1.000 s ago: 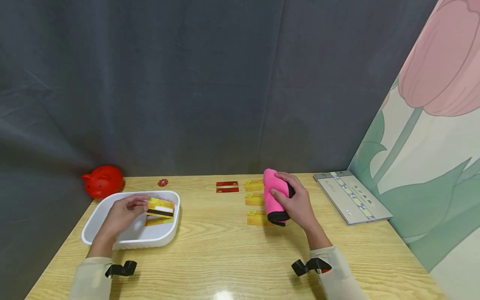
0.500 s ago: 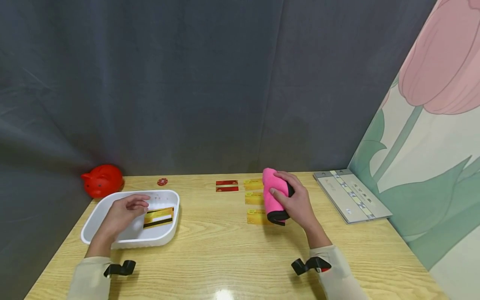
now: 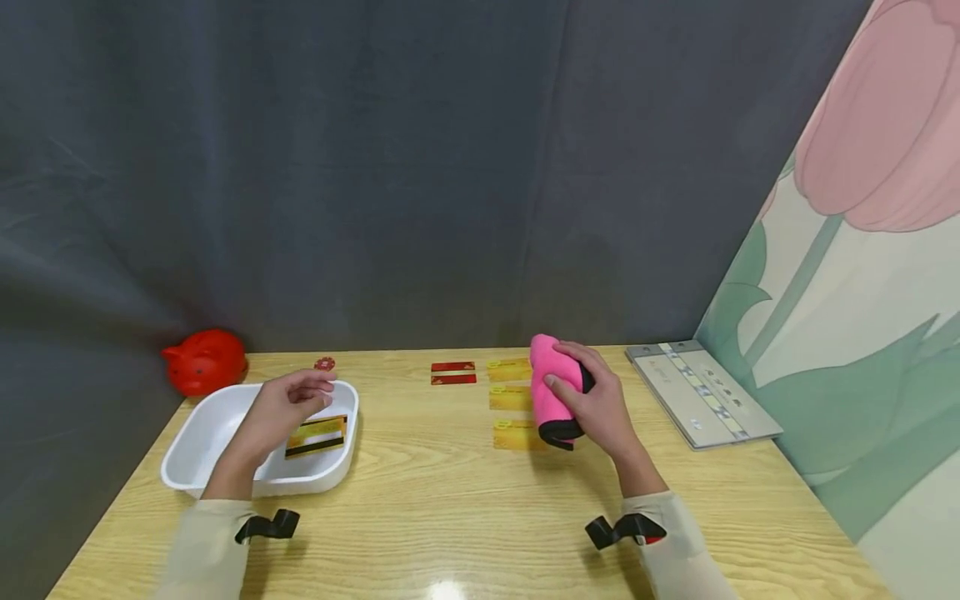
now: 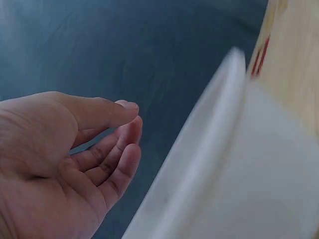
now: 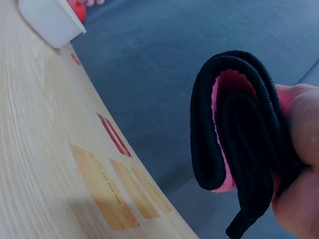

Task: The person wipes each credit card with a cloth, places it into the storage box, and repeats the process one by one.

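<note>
Dark curtain (image 3: 420,183) is hanging behind the wood desk (image 3: 420,508). Your right hand (image 3: 596,407) is gripping the folded pink cloth (image 3: 551,390), fingers clamped round it; yellow cards (image 3: 508,398) are lying left of them. Your left hand (image 3: 279,412) is hovering over the white tray (image 3: 197,429), fingers loosely curved, holding nothing; gold card (image 3: 318,435) is lying in it, below them.

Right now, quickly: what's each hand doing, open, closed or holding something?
Left hand: open, holding nothing.
Right hand: holding the folded pink cloth.
</note>
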Tool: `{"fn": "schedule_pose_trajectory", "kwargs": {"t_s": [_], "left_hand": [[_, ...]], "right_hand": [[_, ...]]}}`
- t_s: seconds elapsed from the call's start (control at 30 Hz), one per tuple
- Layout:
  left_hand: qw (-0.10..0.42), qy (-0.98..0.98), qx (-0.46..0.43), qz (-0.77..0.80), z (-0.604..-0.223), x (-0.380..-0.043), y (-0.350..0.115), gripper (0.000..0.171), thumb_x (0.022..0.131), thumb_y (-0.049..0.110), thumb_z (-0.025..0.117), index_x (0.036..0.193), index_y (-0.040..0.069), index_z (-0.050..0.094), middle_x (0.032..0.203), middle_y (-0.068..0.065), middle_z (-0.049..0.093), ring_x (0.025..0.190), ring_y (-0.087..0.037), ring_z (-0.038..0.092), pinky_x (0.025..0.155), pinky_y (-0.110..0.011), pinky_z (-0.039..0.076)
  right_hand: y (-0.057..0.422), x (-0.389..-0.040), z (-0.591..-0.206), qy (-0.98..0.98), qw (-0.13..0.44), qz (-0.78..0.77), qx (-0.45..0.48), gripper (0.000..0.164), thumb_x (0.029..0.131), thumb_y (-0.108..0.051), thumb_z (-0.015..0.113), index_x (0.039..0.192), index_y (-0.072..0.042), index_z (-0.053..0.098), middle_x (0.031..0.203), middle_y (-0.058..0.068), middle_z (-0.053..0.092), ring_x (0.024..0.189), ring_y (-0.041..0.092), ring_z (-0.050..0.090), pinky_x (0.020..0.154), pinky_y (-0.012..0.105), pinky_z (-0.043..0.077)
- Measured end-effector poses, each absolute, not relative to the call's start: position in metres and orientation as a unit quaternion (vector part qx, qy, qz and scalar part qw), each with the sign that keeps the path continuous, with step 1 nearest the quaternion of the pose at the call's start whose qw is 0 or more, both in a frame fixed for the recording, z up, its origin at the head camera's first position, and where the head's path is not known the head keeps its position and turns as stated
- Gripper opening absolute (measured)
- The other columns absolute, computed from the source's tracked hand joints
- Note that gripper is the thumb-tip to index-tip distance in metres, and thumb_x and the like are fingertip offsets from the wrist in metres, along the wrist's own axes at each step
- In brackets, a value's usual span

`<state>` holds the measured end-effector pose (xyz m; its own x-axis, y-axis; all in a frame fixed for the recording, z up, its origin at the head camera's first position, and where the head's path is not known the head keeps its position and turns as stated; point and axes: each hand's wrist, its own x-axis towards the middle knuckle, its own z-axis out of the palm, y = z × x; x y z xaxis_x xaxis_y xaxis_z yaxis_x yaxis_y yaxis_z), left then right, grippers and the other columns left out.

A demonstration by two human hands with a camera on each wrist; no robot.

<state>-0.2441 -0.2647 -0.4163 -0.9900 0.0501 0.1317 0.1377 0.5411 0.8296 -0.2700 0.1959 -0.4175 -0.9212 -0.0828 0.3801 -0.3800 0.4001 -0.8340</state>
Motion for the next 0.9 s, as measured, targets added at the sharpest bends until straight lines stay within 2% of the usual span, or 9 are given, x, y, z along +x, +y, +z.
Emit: {"fn": "schedule_pose_trajectory", "kwargs": {"t_s": [0.2,0.43,0.67,0.77,0.9], "left_hand": [[0.020,-0.873,-0.100,-0.478,-0.406,-0.266,-0.218,0.035,0.099,0.010,0.069,0.133,0.006,0.067,0.119,-0.016,0.071,0.102,-0.020,0.067,0.083,-0.020,0.055],[-0.015,-0.859,-0.114,-0.498,-0.405,-0.288,-0.166,0.029,0.102,0.009,0.063,0.131,0.010,0.069,0.123,-0.015,0.069,0.106,-0.023,0.065,0.090,-0.036,0.058],[-0.023,-0.815,-0.103,-0.570,-0.418,-0.311,-0.122,0.031,0.102,0.003,0.059,0.130,0.011,0.069,0.118,-0.016,0.066,0.104,-0.026,0.064,0.082,-0.025,0.055],[-0.003,-0.806,-0.082,-0.586,-0.428,-0.322,-0.110,0.032,0.101,0.000,0.058,0.129,0.009,0.070,0.118,-0.020,0.065,0.101,-0.024,0.063,0.082,-0.029,0.055],[-0.004,-0.810,-0.054,-0.584,-0.442,-0.332,-0.103,0.033,0.100,-0.002,0.059,0.131,0.006,0.069,0.120,-0.022,0.064,0.100,-0.022,0.062,0.092,-0.041,0.057]], "right_hand": [[0.201,-0.268,-0.413,-0.824,0.144,0.532,0.132,0.052,0.095,-0.022,0.075,0.144,-0.020,0.060,0.156,0.009,0.048,0.132,0.033,0.053,0.101,0.047,0.052],[0.205,-0.267,-0.412,-0.821,0.156,0.534,0.130,0.050,0.094,-0.021,0.076,0.142,-0.021,0.062,0.153,0.007,0.051,0.131,0.030,0.054,0.099,0.036,0.052],[0.210,-0.269,-0.411,-0.819,0.156,0.539,0.120,0.051,0.094,-0.023,0.076,0.143,-0.023,0.061,0.153,0.006,0.051,0.128,0.029,0.054,0.093,0.024,0.051],[0.213,-0.269,-0.411,-0.821,0.158,0.537,0.115,0.051,0.094,-0.024,0.076,0.143,-0.023,0.061,0.153,0.007,0.051,0.129,0.029,0.054,0.095,0.026,0.051],[0.215,-0.269,-0.411,-0.823,0.154,0.536,0.109,0.052,0.095,-0.025,0.076,0.145,-0.023,0.059,0.154,0.007,0.051,0.128,0.031,0.054,0.097,0.036,0.053]]}}
